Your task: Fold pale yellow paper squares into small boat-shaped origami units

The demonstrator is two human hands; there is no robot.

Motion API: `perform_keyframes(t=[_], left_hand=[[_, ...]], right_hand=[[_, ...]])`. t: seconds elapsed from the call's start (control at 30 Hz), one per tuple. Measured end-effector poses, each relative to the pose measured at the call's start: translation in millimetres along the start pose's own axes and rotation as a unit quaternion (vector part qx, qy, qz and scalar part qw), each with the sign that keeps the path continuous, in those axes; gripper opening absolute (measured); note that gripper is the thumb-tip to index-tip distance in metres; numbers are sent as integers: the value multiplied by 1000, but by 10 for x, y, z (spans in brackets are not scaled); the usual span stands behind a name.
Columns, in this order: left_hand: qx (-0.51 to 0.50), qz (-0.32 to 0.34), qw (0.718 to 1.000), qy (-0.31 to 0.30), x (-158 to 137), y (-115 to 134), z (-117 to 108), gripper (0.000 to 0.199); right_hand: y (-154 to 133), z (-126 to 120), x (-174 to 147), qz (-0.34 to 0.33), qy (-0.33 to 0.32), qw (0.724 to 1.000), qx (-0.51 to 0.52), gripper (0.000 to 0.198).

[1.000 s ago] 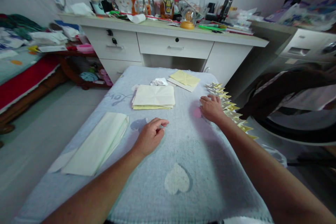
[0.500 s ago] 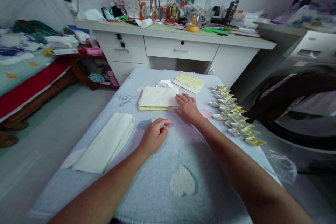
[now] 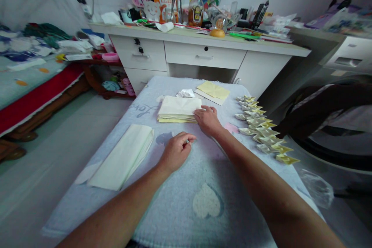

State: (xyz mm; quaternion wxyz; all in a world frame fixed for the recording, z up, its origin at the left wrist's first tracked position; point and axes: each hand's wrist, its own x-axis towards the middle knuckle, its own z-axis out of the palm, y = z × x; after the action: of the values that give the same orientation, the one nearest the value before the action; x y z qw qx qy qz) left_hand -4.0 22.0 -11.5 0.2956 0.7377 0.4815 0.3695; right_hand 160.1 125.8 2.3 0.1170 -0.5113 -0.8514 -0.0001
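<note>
A stack of white and yellow paper sheets [image 3: 180, 107] lies in the middle of the cloth-covered table. At its right edge is my right hand [image 3: 207, 119], its fingers closed on the edge of the upper sheets, which stand slightly apart there. My left hand [image 3: 178, 150] rests on the cloth nearer to me, fingers loosely curled in and no object visible in them. Left of it lies a long folded bundle of pale paper [image 3: 124, 157]. Folded paper boats [image 3: 261, 126], white and yellow, stand in rows along the right side.
Behind the stack are a crumpled white tissue [image 3: 186, 93] and loose yellow and white sheets [image 3: 213, 91]. A cluttered white desk [image 3: 145, 52] borders the table's far end. To the right is a washing machine [image 3: 348, 56]; a clear plastic bag [image 3: 316, 188] hangs by the table's edge.
The whole view has shifted slightly. My right fingers have curled in at the stack's right edge, and its layers look more parted. My left hand has hardly moved on the cloth.
</note>
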Motion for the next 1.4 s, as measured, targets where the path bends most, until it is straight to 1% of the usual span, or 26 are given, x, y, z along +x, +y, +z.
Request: perform_keyframes(t=[0.07, 0.2, 0.33, 0.4, 0.43, 0.47, 0.5, 0.53, 0.57, 0.6, 0.67, 0.7, 0.8, 0.87, 0.93, 1.03, 1.13, 1.2, 1.3, 1.4], left_hand=[[1, -1, 1000, -1, -1, 11, -5, 29], [-6, -13, 1000, 25, 1, 21, -28, 26], [-20, -24, 998, 59, 1, -5, -28, 13], [-28, -35, 996, 82, -2, -36, -8, 7], [-34, -44, 993, 105, -2, -55, 4, 9], [-42, -58, 988, 138, -2, -76, 13, 18], [-50, -69, 979, 185, 1, -98, 18, 29], [-57, -70, 969, 231, 6, -119, 15, 42], [-61, -69, 960, 263, 13, -136, 4, 55], [-63, -72, 956, 279, 21, -149, -15, 64], [-60, -79, 955, 281, 40, -158, -70, 73], [-57, -75, 960, 264, 47, -153, -100, 70], [-7, -6, 987, 158, 52, -118, -162, 40], [8, 20, 994, 107, 42, -99, -170, 35], [13, 36, 997, 67, 32, -98, -164, 39], [35, 48, 998, 16, 29, -133, -174, 46], [87, 42, 994, -55, 32, -181, -221, 51], [121, 35, 987, -98, 28, -189, -259, 50], [138, 32, 979, -146, 15, -152, -300, 44], [128, 15, 975, -180, 7, -87, -320, 48]], right_hand=[[-13, -40, 2, 9, 22, 1000, 10, 32], [-11, -179, -91, 34, 106, 993, 41, 28], [44, -322, -341, 40, 169, 983, 56, 23], [79, -360, -499, 42, 179, 981, 57, 21], [95, -370, -581, 35, 185, 980, 59, 19], [108, -375, -665, 28, 193, 979, 60, 19], [118, -378, -747, 11, 193, 979, 62, 18], [124, -380, -829, -4, 190, 980, 66, 18], [128, -381, -908, -16, 180, 981, 71, 18], [128, -382, -984, -28, 171, 982, 78, 19], [121, -379, -1122, -48, 156, 982, 100, 22], [113, -373, -1182, -57, 149, 981, 114, 22], [75, -329, -1317, -72, 140, 977, 145, 26], [40, -283, -1373, -101, 133, 972, 165, 27], [3, -241, -1408, -117, 132, 967, 186, 27], [-50, -209, -1439, -124, 129, 961, 211, 25], [-93, -207, -1452, -142, 122, 956, 227, 23], [-105, -202, -1452, -150, 115, 956, 224, 27], [-71, -179, -1443, -124, 113, 967, 194, 41], [29, -154, -1437, -72, 136, 974, 164, 56]])
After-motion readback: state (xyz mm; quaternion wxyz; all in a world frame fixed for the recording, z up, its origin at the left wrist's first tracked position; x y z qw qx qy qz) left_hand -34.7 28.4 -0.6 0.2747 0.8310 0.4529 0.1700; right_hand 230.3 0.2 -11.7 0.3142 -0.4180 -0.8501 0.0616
